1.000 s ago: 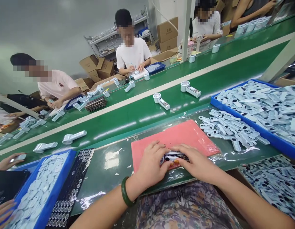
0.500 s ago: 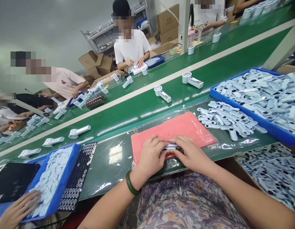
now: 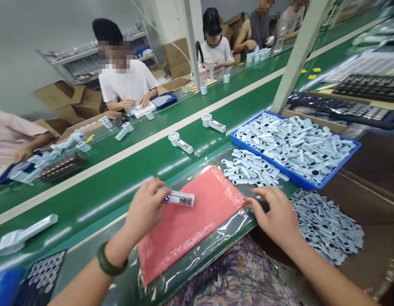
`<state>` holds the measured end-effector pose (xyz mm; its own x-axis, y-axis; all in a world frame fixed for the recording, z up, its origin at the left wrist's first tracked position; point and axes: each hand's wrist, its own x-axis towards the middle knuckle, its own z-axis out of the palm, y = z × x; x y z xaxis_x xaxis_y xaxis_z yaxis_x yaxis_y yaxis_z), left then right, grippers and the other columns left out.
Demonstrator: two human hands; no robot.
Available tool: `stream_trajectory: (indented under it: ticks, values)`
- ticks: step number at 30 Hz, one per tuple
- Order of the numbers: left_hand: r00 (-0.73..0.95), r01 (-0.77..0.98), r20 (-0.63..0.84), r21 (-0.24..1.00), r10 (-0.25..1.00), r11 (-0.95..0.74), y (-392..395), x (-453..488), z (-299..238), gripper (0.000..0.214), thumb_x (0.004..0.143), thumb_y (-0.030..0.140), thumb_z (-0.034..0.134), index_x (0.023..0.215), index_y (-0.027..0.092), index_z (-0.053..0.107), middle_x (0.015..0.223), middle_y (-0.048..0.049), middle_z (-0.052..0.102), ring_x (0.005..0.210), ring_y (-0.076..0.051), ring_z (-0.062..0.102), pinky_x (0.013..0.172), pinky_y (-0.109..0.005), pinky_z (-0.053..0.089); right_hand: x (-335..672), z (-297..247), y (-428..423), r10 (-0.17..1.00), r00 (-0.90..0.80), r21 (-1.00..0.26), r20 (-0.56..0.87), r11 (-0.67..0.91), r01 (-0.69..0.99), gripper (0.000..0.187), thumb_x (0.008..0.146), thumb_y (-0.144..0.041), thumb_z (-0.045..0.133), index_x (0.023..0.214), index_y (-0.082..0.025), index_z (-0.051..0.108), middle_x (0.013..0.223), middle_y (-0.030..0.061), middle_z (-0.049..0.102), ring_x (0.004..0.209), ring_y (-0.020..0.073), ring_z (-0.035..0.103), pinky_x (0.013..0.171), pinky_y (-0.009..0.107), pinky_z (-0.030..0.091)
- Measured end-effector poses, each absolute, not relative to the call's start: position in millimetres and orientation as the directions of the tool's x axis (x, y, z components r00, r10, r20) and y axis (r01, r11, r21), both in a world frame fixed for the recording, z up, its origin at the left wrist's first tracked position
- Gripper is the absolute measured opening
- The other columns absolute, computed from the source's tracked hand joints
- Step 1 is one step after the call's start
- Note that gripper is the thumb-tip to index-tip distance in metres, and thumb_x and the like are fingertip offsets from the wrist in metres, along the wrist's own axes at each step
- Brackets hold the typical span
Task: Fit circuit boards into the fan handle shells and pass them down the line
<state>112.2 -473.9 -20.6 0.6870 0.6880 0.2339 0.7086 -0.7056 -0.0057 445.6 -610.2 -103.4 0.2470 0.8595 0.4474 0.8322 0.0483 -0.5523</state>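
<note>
My left hand (image 3: 146, 208) is closed on a small white handle part (image 3: 181, 198) with a dark panel, held over the left side of the pink mat (image 3: 197, 216). A green bangle sits on that wrist. My right hand (image 3: 276, 216) hovers at the mat's right corner, fingers spread and holding nothing, close to a loose pile of white parts (image 3: 249, 170) on the bench.
A blue tray (image 3: 295, 146) full of white parts stands at the right, above a box of more parts (image 3: 324, 225). Assembled white units (image 3: 181, 142) ride the green conveyor (image 3: 120, 178). Several people work along its far side. A dark lens tray (image 3: 40, 272) lies at lower left.
Both hands were pressed together on the part at the mat's near edge. The left hand has now carried it up and left, the right hand has let go and moved right. The view swung right.
</note>
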Motion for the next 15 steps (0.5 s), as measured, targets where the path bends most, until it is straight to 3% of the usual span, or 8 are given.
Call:
stream_trajectory:
  ticks: [3, 7, 10, 12, 15]
  values:
    - [0.622, 0.781, 0.28, -0.153, 0.731, -0.605, -398.2, 107.5, -12.7, 0.025, 0.085, 0.018, 0.057, 0.103, 0.025, 0.072, 0.133, -0.0117, 0.055, 0.133, -0.036, 0.041, 0.11, -0.055, 0.039, 474.3, -110.4, -612.0, 0.862, 0.312, -0.36, 0.399, -0.165, 0.918, 0.034, 0.098, -0.05, 0.047, 0.106, -0.018, 0.057, 0.099, 0.0112, 0.061, 0.089, 0.0316, 0.059, 0.074, 0.045, 0.047]
    - [0.501, 0.859, 0.195, -0.231, 0.843, -0.457, -334.8, 116.3, -17.9, 0.033, 0.088, 0.013, 0.051, 0.11, 0.024, 0.072, 0.141, -0.0131, 0.05, 0.132, -0.033, 0.044, 0.108, -0.051, 0.041, 476.4, -119.3, -604.4, 0.881, 0.25, -0.154, 0.403, -0.204, 0.967, 0.046, 0.101, -0.054, 0.031, 0.101, -0.018, 0.059, 0.093, 0.0127, 0.064, 0.082, 0.0357, 0.06, 0.063, 0.047, 0.04]
    - [0.49, 0.863, 0.107, -0.198, 0.865, -0.464, -316.2, 119.8, -30.9, 0.052, 0.087, 0.003, 0.041, 0.129, 0.025, 0.063, 0.145, -0.0124, 0.048, 0.133, -0.027, 0.046, 0.107, -0.043, 0.043, 469.7, -117.3, -595.1, 0.871, 0.21, -0.134, 0.444, -0.167, 0.977, 0.041, 0.103, -0.049, 0.03, 0.099, -0.02, 0.058, 0.093, 0.0105, 0.066, 0.081, 0.0342, 0.061, 0.061, 0.045, 0.037]
    - [0.527, 0.846, 0.138, -0.175, 0.839, -0.503, -316.1, 108.6, -36.6, 0.062, 0.085, 0.0, 0.039, 0.14, 0.025, 0.052, 0.151, -0.0118, 0.043, 0.137, -0.025, 0.042, 0.112, -0.04, 0.04, 464.1, -109.5, -590.2, 0.858, 0.182, -0.158, 0.481, -0.12, 0.98, 0.035, 0.103, -0.046, 0.035, 0.098, -0.019, 0.058, 0.094, 0.0101, 0.066, 0.083, 0.032, 0.062, 0.064, 0.044, 0.039]
    - [0.54, 0.841, 0.214, -0.184, 0.814, -0.509, -318.8, 52.1, -38.0, 0.059, 0.086, 0.011, 0.045, 0.144, 0.021, 0.047, 0.154, -0.0115, 0.039, 0.142, -0.03, 0.035, 0.117, -0.045, 0.033, 452.3, -95.4, -581.6, 0.854, 0.16, -0.213, 0.495, -0.059, 0.975, 0.023, 0.102, -0.038, 0.044, 0.1, -0.02, 0.057, 0.095, 0.0089, 0.065, 0.086, 0.0279, 0.062, 0.071, 0.041, 0.04]
